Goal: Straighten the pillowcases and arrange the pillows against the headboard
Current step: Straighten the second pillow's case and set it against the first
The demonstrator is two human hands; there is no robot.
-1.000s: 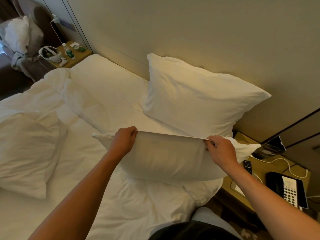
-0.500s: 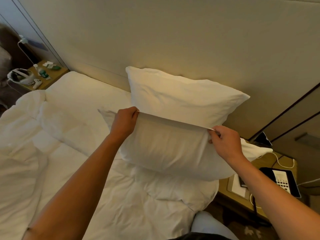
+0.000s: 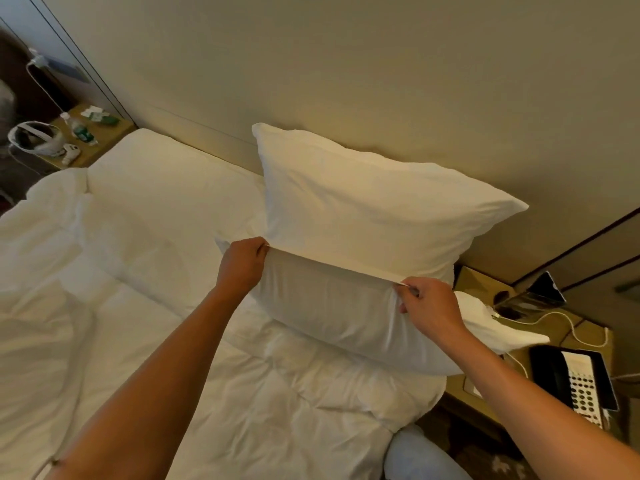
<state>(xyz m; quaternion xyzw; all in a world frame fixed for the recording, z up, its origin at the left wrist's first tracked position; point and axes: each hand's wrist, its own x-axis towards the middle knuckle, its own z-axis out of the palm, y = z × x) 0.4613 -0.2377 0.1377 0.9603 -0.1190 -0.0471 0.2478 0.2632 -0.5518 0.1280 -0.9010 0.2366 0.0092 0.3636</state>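
Note:
A white pillow (image 3: 374, 206) leans upright against the beige headboard (image 3: 346, 81) on the right side of the bed. In front of it I hold a second white pillow (image 3: 329, 313) by its top seam, stretched taut between both hands. My left hand (image 3: 242, 263) pinches the seam's left end. My right hand (image 3: 427, 306) pinches the right end, with the loose pillowcase flap (image 3: 498, 327) trailing past it over the nightstand. The held pillow's lower edge rests on the crumpled white duvet (image 3: 242, 393).
A right nightstand (image 3: 575, 327) holds a black phone (image 3: 575, 382), a white cable and a tilted dark tablet. At the far left, another nightstand (image 3: 93, 133) carries a headset, a controller and a small bottle. The bare mattress top (image 3: 166, 181) lies left of the pillows.
Both hands have carried the held pillow up and toward the headboard, so it now stands right in front of the leaning pillow. My view has shifted closer to the wall.

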